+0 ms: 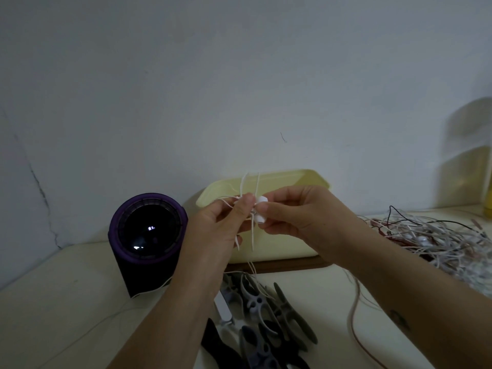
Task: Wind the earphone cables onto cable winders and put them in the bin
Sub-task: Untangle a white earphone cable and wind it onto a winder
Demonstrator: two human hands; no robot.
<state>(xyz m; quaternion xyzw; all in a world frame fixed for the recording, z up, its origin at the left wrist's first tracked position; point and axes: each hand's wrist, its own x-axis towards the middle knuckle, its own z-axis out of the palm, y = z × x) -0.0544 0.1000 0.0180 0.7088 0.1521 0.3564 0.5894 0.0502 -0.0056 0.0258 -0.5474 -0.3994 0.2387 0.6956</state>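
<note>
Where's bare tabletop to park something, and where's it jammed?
Bare: front-left table, between the purple speaker and the near edge; one thin white cable crosses it. Narrower strip between the winder pile and the cable tangle, with a loose cable along it. Crowded: front centre, right side.

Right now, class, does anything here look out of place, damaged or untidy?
Yes. A tangled heap of white, pink and black earphone cables sprawls on the right of the cream table, and a dark jagged crack runs down the white wall at left.
</note>
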